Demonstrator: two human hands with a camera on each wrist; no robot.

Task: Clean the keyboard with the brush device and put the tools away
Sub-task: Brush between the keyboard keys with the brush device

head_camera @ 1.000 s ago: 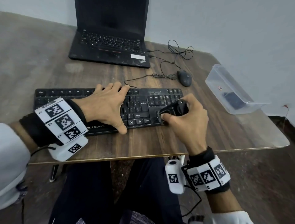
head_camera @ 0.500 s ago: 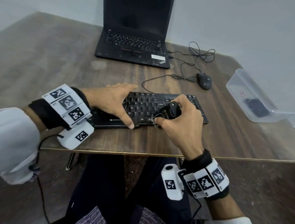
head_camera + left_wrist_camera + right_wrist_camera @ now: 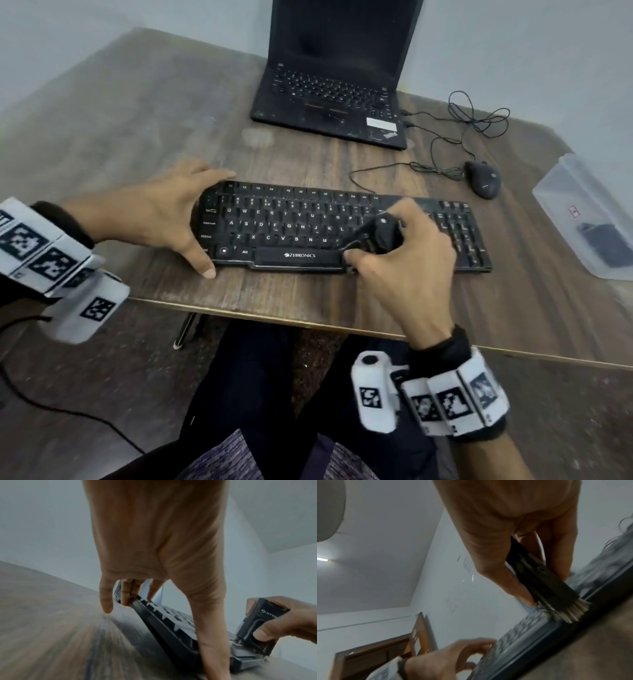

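Observation:
A black keyboard (image 3: 301,255) lies across the wooden table (image 3: 308,301). My left hand (image 3: 164,219) rests spread at its left end, fingers on the far corner and thumb along the near edge; the left wrist view shows the fingers (image 3: 125,596) touching the keyboard's (image 3: 171,626) edge. My right hand (image 3: 404,270) grips a black brush device (image 3: 385,233) over the keys right of the letters. In the right wrist view its pale bristles (image 3: 568,611) press on the keyboard (image 3: 556,635), thumb and fingers round the brush body (image 3: 539,580).
A clear plastic box (image 3: 561,185) with a dark object inside stands at the table's right edge. A black laptop (image 3: 329,96) sits open at the back, with a mouse (image 3: 483,180) and its tangled cable (image 3: 479,116) behind the keyboard's right end.
My left hand slid from the middle of the keyboard to its left end. The right hand with the brush moved left along the keys, from the right block toward the letters.

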